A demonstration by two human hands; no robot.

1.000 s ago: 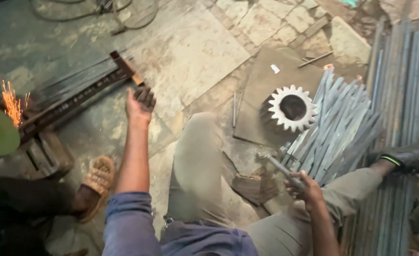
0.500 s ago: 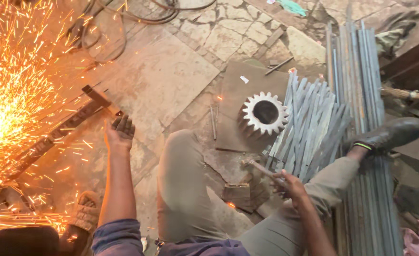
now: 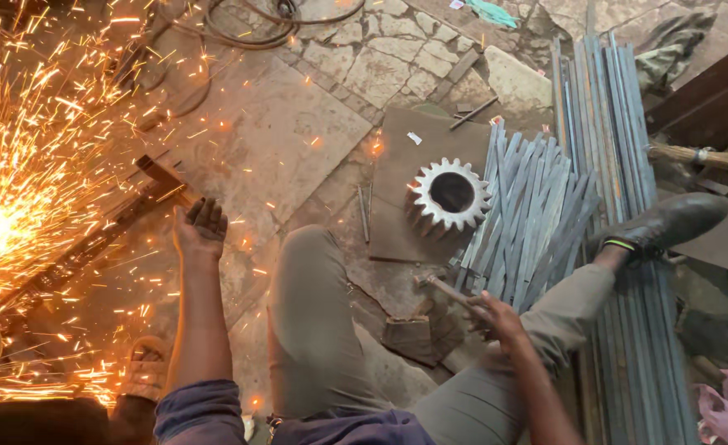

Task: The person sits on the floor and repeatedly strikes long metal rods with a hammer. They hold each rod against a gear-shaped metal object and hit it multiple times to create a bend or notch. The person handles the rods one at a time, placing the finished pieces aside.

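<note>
My left hand (image 3: 199, 228) grips the near end of a long rusty steel bar (image 3: 92, 239) that runs away to the left over the stone floor. At its far left end a bright shower of sparks (image 3: 1, 206) bursts out and sprays across the frame. My right hand (image 3: 496, 317) is closed on the wooden handle of a hammer (image 3: 442, 288), its head low by a pile of short flat steel strips (image 3: 529, 214). A large pale gear wheel (image 3: 450, 194) lies on a brown steel plate (image 3: 397, 156) just beyond.
Long steel bars (image 3: 603, 140) lie stacked on the right under my black shoe (image 3: 669, 222). Another person's sandalled foot (image 3: 145, 371) sits at the lower left near the sparks. Cables (image 3: 257, 21) curl at the top. A small metal block (image 3: 413, 338) rests by my knee.
The sparks have grown from a small flash into a wide shower. The view has shifted left and down; my left hand stays on the bar and my right keeps the hammer.
</note>
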